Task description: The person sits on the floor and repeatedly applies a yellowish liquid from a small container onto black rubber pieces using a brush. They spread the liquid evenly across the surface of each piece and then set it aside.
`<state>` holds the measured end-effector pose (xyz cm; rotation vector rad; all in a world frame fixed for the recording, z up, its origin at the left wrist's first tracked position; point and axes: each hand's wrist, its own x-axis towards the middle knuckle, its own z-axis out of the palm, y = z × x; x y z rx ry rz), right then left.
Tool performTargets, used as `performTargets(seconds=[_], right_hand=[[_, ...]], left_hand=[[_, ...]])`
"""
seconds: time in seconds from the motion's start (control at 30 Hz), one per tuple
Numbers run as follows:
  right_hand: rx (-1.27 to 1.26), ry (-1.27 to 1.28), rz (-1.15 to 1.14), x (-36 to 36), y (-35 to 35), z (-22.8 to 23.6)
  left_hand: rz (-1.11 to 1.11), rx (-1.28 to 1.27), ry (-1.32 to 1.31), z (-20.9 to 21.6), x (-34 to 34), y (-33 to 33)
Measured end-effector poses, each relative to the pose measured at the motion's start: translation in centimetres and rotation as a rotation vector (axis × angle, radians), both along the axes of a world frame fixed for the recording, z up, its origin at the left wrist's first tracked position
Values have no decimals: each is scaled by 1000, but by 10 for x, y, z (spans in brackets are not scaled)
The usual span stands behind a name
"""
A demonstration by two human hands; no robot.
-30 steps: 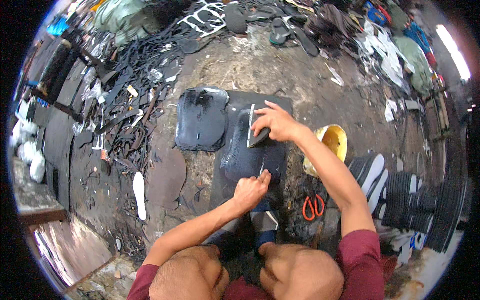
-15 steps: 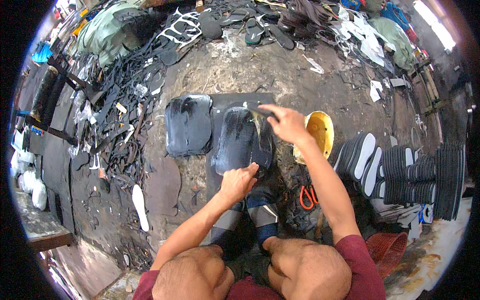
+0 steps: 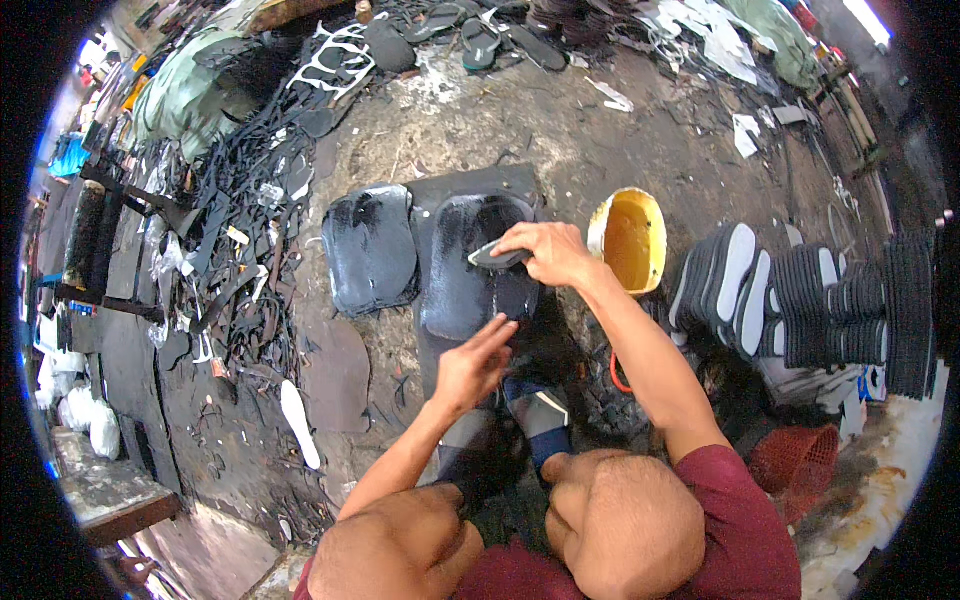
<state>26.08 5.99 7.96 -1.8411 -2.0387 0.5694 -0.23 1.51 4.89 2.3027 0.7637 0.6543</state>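
In front of my feet lies a black sole-shaped sheet (image 3: 460, 290) with a wet, whitish sheen over part of its surface. My right hand (image 3: 552, 252) is closed around a dark flat spreader (image 3: 497, 257) with a pale edge, which is over the right part of that sheet. At the sheet's near edge my left hand (image 3: 474, 366) has its fingers stretched out, the tips at the edge and nothing in its grasp. A stack of similar black sheets (image 3: 370, 250), its top also streaked white, sits just left.
A yellow container (image 3: 598, 232) with amber liquid stands right of the sheets. Near it, an orange handle (image 3: 619, 374) shows beside my right forearm. Stacked soles (image 3: 735, 290) and a red basket (image 3: 795, 468) are farther right. Black scraps (image 3: 225, 250) cover the left floor.
My right hand has brought the spreader from the sheet's far edge nearer and to the left. My left fingers have straightened at the near edge. The whole view has shifted slightly.
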Motion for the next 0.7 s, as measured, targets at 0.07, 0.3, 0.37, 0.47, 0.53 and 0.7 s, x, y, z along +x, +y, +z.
performTargets(seconds=[0.07,0.3,0.37,0.47,0.53,0.7], right_hand=[[1,52,-53,-3,-41,0],[131,-109,-86,-80,-129,-6],[308,-227,-39,-87,-144,-18],[70,54,36,-85,-155,-2],[167,391,-57,-69,-146,40],[440,837,-270,-14,-109,189]], left_hand=[[137,-32,-261,-3,-6,5],[541,-230,-430,3,-21,35],[491,-135,-422,5,-16,34],[517,-20,-299,4,-24,39],[354,178,-64,7,-31,49],[-263,411,387,38,-4,59]])
